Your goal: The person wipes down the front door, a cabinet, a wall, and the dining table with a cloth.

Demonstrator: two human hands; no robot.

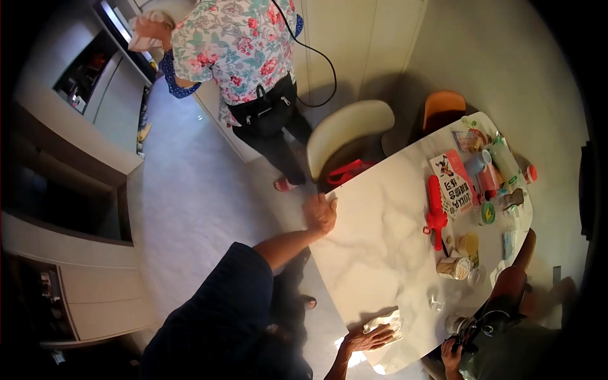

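Observation:
My left hand (320, 214) rests at the upper left corner of the marble-patterned table (364, 234), its fingers loosely spread at the edge and no object seen in it. Near the table's lower left edge, my right hand (370, 339) lies flat on a white cloth (391, 324), fingers stretched out over it. Part of the cloth sticks out beyond the fingertips.
A red tool (436, 212), a booklet (453, 183), jars (454, 268) and bottles are on the table's right side. A person in a floral shirt (244, 50) stands by a pale chair (345, 130). Another person's hand (451, 354) is at lower right.

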